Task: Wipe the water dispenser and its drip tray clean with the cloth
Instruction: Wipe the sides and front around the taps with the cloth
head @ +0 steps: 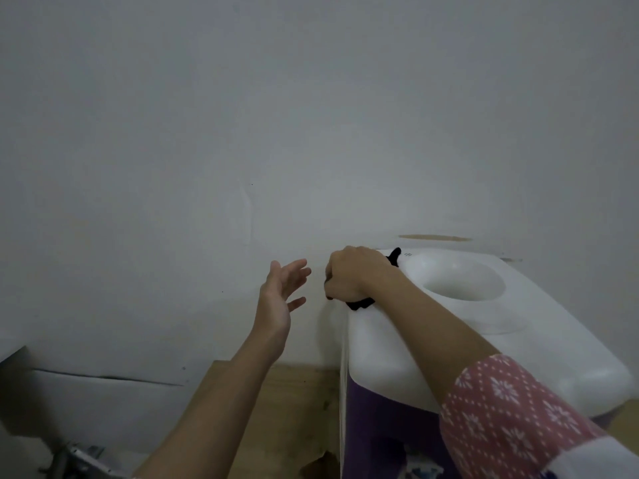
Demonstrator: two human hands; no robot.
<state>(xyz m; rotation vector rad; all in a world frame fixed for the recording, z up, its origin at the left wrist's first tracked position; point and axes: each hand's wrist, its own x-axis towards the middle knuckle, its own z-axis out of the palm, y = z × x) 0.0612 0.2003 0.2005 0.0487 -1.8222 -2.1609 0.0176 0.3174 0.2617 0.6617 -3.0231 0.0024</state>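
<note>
Right hand (349, 276) grips cloth (361, 303) | dispenser (539, 340) top | white wall (242, 115)

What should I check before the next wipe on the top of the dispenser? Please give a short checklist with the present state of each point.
1. Cloth held: right hand grips the dark cloth. Ok.
2. Cloth on the surface: it lies at the far left corner of the water dispenser top. Ok.
3. Left hand out of the way: open, in the air beside the dispenser, touching nothing. Ok.
4. Bottle well free: no bottle in it. Ok.
5. Drip tray: outside the view. Cannot tell.
6. Top already clean: blurred view. Cannot tell.
</note>
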